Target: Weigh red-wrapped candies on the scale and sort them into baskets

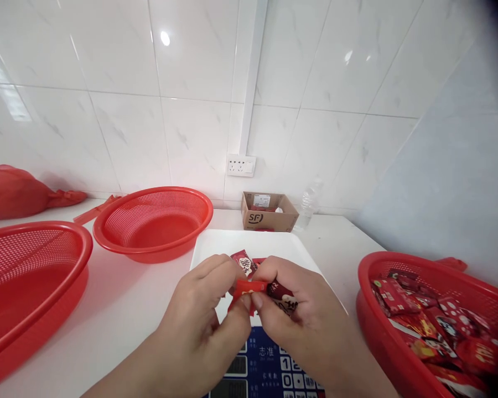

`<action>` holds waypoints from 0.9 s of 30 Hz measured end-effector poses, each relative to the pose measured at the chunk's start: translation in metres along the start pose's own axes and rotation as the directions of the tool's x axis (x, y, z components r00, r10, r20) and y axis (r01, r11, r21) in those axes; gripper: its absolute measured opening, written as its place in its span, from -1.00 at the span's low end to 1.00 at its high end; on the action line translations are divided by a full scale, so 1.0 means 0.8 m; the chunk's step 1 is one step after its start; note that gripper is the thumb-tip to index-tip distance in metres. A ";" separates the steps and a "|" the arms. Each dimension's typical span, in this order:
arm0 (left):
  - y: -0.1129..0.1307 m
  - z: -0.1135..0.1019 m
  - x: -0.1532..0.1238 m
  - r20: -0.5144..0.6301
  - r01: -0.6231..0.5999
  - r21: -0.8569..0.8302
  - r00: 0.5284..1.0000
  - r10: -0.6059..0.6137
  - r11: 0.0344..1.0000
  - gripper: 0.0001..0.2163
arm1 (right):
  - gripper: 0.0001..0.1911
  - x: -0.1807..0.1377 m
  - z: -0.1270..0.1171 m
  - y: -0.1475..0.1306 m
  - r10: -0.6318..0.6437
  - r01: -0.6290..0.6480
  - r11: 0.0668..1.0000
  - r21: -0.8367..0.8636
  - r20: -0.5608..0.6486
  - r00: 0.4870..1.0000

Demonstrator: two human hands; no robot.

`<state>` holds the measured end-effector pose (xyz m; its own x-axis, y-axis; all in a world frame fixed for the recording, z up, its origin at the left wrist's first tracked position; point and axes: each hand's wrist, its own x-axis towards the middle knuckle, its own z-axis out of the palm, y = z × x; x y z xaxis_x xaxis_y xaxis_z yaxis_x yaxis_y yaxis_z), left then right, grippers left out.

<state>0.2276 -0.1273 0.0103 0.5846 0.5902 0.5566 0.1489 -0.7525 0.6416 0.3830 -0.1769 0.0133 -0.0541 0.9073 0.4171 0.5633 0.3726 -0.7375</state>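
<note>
Above the weighing scale's white pan (pixel 216 241), both of my hands meet at a small bright red packet (pixel 249 287). My left hand (pixel 207 309) is closed, pinching its left part between thumb and fingers. My right hand (pixel 294 298) is closed too, its thumb tip and fingers pressed on the packet's right end. A dark maroon snack packet (pixel 283 293) shows beneath my right fingers; I cannot tell whether they hold it. Another maroon packet with a white label (pixel 244 262) lies just behind the hands. My hands partly cover the scale's blue keypad panel (pixel 268 365).
At the right stands a red basket (pixel 367 276) with several snack packets (pixel 435 320). Two red mesh baskets (pixel 153 190) (pixel 72 235) stand at the left. A red bag (pixel 16 193), a cardboard box (pixel 269 221) and a clear bottle (pixel 308 204) are along the tiled wall.
</note>
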 end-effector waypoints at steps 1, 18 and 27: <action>-0.001 0.000 -0.001 -0.007 0.011 -0.032 1.000 -0.011 0.999 -0.83 | -0.89 0.000 0.000 -0.001 -0.010 0.010 1.000 0.022 -0.014 1.000; -0.002 -0.005 0.000 0.068 0.172 -0.159 0.984 -0.163 0.972 -0.83 | -0.81 -0.003 -0.003 0.000 0.013 -0.012 0.999 0.052 -0.004 1.000; -0.001 -0.004 0.001 0.077 0.081 -0.084 0.994 -0.074 0.993 -0.81 | -0.80 0.001 -0.001 -0.002 -0.003 0.003 0.996 -0.092 -0.001 1.000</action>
<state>0.2254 -0.1252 0.0116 0.6315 0.6203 0.4652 0.1284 -0.6753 0.7263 0.3828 -0.1766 0.0156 -0.0547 0.9059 0.4200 0.6366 0.3557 -0.6842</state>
